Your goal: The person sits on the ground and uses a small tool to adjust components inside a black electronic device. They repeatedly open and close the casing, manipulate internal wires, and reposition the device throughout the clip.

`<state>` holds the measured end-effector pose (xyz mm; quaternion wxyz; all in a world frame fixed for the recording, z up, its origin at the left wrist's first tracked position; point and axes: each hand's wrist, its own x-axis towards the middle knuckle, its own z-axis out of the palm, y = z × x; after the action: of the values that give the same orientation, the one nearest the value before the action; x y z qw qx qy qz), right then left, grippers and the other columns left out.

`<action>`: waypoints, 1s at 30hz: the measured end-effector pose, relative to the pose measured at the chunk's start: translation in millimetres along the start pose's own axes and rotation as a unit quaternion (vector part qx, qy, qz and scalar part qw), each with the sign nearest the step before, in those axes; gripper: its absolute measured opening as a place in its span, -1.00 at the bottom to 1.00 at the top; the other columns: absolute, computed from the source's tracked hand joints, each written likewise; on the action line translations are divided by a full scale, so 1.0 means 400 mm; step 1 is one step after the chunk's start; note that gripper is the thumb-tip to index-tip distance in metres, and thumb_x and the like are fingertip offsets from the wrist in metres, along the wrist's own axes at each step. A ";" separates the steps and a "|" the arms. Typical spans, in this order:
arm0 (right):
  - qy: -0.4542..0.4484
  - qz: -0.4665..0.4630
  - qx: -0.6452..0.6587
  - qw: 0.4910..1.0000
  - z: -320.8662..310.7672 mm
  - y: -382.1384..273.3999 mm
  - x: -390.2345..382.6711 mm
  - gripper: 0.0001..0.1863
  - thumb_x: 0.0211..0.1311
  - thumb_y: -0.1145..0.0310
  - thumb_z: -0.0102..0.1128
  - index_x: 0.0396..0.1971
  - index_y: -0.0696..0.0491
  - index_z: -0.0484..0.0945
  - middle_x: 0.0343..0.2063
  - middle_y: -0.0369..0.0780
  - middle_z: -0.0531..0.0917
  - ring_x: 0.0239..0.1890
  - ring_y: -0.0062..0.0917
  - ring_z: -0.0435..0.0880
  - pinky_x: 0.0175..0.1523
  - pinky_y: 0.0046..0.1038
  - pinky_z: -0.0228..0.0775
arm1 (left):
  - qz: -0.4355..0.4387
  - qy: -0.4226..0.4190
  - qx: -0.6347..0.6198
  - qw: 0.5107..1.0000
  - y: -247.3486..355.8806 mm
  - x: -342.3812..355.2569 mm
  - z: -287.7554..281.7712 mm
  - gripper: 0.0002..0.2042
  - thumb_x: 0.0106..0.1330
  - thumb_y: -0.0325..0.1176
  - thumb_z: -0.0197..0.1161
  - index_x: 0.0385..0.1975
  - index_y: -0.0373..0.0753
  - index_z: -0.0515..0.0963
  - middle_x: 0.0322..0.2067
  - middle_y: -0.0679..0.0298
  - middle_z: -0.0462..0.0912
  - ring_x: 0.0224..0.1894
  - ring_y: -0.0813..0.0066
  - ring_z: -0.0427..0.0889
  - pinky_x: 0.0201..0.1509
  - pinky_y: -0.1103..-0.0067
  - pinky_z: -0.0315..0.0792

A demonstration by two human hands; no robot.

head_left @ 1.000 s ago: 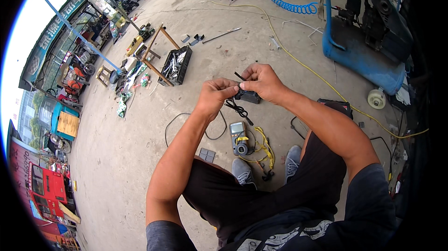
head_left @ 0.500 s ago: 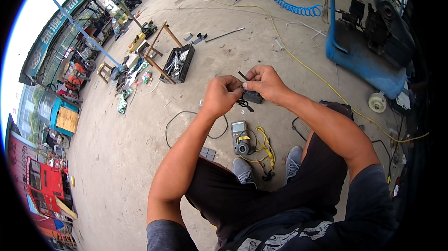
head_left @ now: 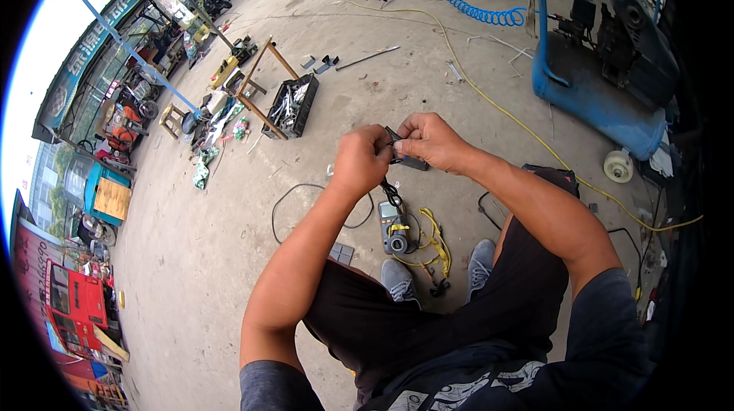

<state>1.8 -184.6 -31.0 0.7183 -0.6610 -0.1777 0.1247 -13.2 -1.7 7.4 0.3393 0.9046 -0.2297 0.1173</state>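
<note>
My left hand (head_left: 362,154) and my right hand (head_left: 430,140) meet in front of me, fingers closed in pinches on a thin black cable. A folded bundle of this black cable (head_left: 391,192) dangles under my left hand. Just behind my fingers a small dark box (head_left: 414,163) shows in part; I cannot tell whether it is held or lies on the ground. Below the bundle, a grey handheld meter (head_left: 395,238) lies on the concrete in front of my shoes. Yellow leads (head_left: 439,241) lie beside it on the right.
A looped black cable (head_left: 274,216) lies left of the meter. Farther off stands a black crate of tools (head_left: 306,107) by a wooden frame (head_left: 254,78). At the right sits a blue air compressor (head_left: 589,101); a yellow hose (head_left: 527,132) crosses the floor toward it.
The cable bundle now hangs lower and nearer the meter. My right hand has shifted slightly down and left, closer to my left hand.
</note>
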 end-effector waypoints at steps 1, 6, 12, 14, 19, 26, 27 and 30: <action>0.000 0.004 0.004 1.000 0.000 -0.001 -0.001 -0.79 0.13 0.56 0.24 -0.25 0.29 0.47 -0.45 -0.14 0.67 -0.39 -0.59 0.66 -0.32 -0.56 0.48 | 0.035 0.016 0.042 0.998 0.003 0.000 0.001 -0.90 0.00 -0.56 0.31 -0.51 -0.38 0.52 -0.58 0.11 0.58 -0.53 0.33 0.57 -0.42 0.48 0.43; 0.032 0.017 0.036 0.999 0.008 -0.016 -0.009 -0.80 0.13 0.45 0.26 -0.30 0.25 0.51 -0.48 -0.19 0.65 -0.47 -0.65 0.58 -0.42 -0.60 0.38 | 0.040 0.064 0.065 0.995 0.025 0.003 0.015 -0.88 -0.07 -0.60 0.26 -0.55 -0.36 0.44 -0.53 0.02 0.52 -0.48 0.02 0.54 -0.41 0.35 0.42; 0.041 0.121 0.079 0.989 -0.002 -0.017 0.003 -0.75 0.16 0.27 0.22 -0.38 0.18 0.55 -0.53 -0.28 0.58 -0.59 -0.73 0.42 -0.56 -0.62 0.22 | 0.086 0.099 0.090 0.987 0.036 0.000 0.025 -0.82 -0.07 -0.61 0.27 -0.49 -0.33 0.41 -0.48 0.05 0.49 -0.45 -0.01 0.53 -0.42 0.31 0.40; 0.042 0.125 0.103 0.986 -0.004 -0.018 0.000 -0.75 0.17 0.26 0.21 -0.39 0.18 0.56 -0.54 -0.29 0.58 -0.60 -0.73 0.41 -0.58 -0.63 0.19 | 0.094 0.096 0.092 0.987 0.048 -0.005 0.026 -0.80 -0.05 -0.60 0.30 -0.46 -0.31 0.41 -0.46 0.06 0.49 -0.44 -0.01 0.53 -0.42 0.29 0.41; 0.047 0.100 0.092 0.990 -0.011 -0.017 -0.003 -0.79 0.13 0.31 0.23 -0.40 0.17 0.57 -0.53 -0.29 0.59 -0.56 -0.72 0.45 -0.56 -0.64 0.20 | 0.125 0.071 0.135 0.980 0.072 -0.014 0.025 -0.76 0.05 -0.50 0.32 -0.34 -0.25 0.39 -0.34 0.09 0.46 -0.40 -0.06 0.56 -0.41 0.21 0.46; 0.047 0.088 0.142 0.985 -0.020 -0.012 -0.002 -0.84 0.07 0.39 0.27 -0.39 0.15 0.58 -0.51 -0.30 0.60 -0.51 -0.70 0.52 -0.51 -0.65 0.26 | 0.127 0.067 0.121 0.982 0.086 -0.016 0.035 -0.72 0.07 -0.49 0.34 -0.27 -0.25 0.39 -0.33 0.10 0.47 -0.40 -0.04 0.57 -0.42 0.22 0.47; 0.050 0.085 0.144 0.985 -0.019 -0.019 -0.005 -0.84 0.06 0.41 0.28 -0.38 0.15 0.58 -0.51 -0.29 0.60 -0.50 -0.70 0.52 -0.51 -0.65 0.26 | 0.124 0.070 0.114 0.983 0.090 -0.017 0.036 -0.71 0.07 -0.48 0.34 -0.26 -0.25 0.39 -0.33 0.10 0.46 -0.39 -0.05 0.57 -0.42 0.22 0.48; 0.058 0.067 0.149 0.985 -0.024 -0.013 -0.001 -0.83 0.03 0.46 0.31 -0.36 0.15 0.57 -0.49 -0.28 0.61 -0.47 -0.68 0.55 -0.48 -0.63 0.32 | 0.083 0.068 0.075 0.991 0.083 -0.016 0.044 -0.66 0.05 -0.49 0.39 -0.22 -0.27 0.38 -0.35 0.12 0.47 -0.42 0.04 0.60 -0.42 0.30 0.49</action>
<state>5.3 -193.8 -26.5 0.8078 -0.5631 -0.0709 0.1590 -34.1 -33.4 10.8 0.2748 0.8951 -0.2711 0.2231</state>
